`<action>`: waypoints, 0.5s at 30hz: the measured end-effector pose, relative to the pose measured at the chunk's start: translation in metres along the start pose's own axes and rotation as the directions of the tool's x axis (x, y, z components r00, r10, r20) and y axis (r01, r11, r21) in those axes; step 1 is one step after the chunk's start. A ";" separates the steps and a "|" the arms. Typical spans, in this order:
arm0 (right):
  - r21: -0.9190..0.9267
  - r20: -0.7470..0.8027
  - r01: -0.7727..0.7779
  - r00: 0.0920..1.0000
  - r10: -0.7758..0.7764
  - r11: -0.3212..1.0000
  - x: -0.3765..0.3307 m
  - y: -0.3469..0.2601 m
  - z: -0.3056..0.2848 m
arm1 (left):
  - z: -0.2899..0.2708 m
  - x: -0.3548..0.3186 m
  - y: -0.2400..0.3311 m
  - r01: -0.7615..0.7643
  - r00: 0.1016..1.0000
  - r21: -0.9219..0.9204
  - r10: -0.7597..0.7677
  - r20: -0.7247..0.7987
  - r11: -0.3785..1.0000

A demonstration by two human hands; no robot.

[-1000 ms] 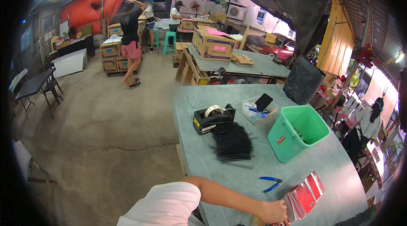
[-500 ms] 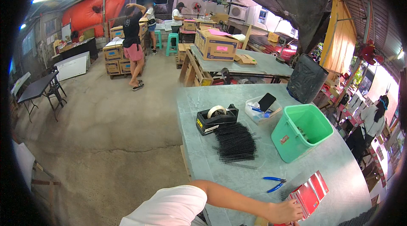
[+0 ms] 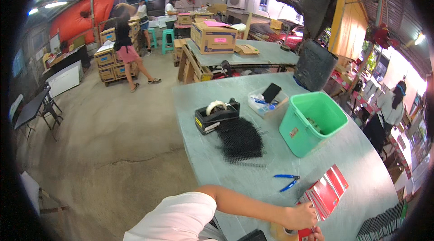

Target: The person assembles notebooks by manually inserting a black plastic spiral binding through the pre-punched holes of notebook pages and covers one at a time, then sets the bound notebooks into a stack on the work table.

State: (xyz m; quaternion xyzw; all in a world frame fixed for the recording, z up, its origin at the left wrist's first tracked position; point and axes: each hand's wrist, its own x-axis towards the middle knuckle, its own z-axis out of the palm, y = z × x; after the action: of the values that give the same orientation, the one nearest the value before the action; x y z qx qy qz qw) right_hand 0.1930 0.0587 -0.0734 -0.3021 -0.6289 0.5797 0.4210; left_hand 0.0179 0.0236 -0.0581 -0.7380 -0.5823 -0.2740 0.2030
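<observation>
Several red printed booklets (image 3: 328, 190) lie overlapped near the table's front right. My left hand (image 3: 300, 216) reaches across from the lower edge, fingers closed at the near end of these booklets; what they grip is partly hidden. Just below it, part of my right hand (image 3: 318, 235) shows, its fingers closed by a red piece like the booklets and most of the hand cut off. Blue-handled nippers (image 3: 288, 182) rest with handles apart, left of the booklets. Beyond them is a pile of black spiral binding coils (image 3: 239, 140).
A black tape dispenser (image 3: 217, 115), a clear tub (image 3: 264, 111) holding a phone (image 3: 271, 92), and a green bin (image 3: 298, 133) stand farther back. Black-spined items (image 3: 382, 223) line the front right edge. A carton (image 3: 213, 40) sits on another table. Several people work beyond.
The view has shifted, bringing the row of black-spined items and more of my right hand into sight. My left hand stays by the booklets. The far person in pink shorts now has their feet apart.
</observation>
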 end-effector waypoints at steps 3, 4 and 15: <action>0.103 -0.159 0.006 0.987 0.011 0.995 0.005 -0.014 0.020 | -0.040 0.004 -0.001 -0.039 0.984 -0.057 0.048 0.171 0.998; 0.098 -0.307 0.114 0.949 -0.079 0.989 0.013 -0.005 0.026 | -0.057 0.007 -0.005 -0.037 0.991 -0.184 0.060 0.123 0.982; 0.237 0.090 0.038 0.994 -0.061 0.971 0.025 0.018 0.020 | -0.063 0.004 -0.017 0.098 0.990 -0.244 -0.069 0.124 0.965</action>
State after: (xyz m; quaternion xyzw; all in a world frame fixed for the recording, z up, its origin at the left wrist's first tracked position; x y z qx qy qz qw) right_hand 0.1622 0.0734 -0.0866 -0.2059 -0.5830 0.6532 0.4371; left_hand -0.0084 -0.0085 -0.0081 -0.7469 -0.5845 -0.3106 0.0635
